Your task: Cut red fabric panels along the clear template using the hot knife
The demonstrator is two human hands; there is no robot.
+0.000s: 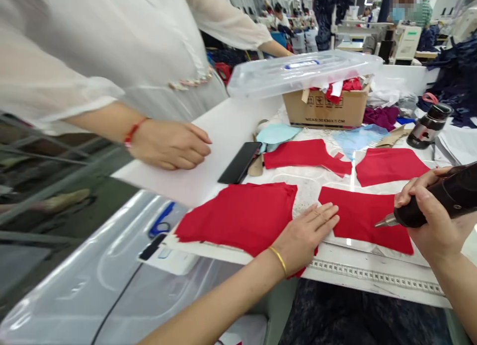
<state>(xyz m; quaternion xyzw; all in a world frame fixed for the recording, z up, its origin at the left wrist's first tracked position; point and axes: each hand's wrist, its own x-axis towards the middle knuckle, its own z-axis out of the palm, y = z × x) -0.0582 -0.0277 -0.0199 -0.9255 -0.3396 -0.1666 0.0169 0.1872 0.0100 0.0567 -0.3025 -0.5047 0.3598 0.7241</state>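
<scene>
My left hand [302, 235] lies flat with its fingers stretched out, the tips on the left edge of a red fabric piece [357, 211]. Left of that hand is a stack of red fabric pieces [238, 215]. My right hand [436, 220] is wrapped round a black handheld tool with a pointed metal tip [417, 213]. The tip is over the red piece; whether it touches, I cannot tell. Farther back lie two more red cut pieces, one in the middle [298, 153] and one at right [389, 165]. A measuring tape [372, 275] runs along the table's front edge.
Across the table's left corner, another person's hand [171, 143] rests near a black phone [240, 162]. Behind stand a cardboard box [324, 109] under a transparent lid [298, 71], and a dark bottle [428, 126]. A transparent plastic bin [108, 255] sits below left.
</scene>
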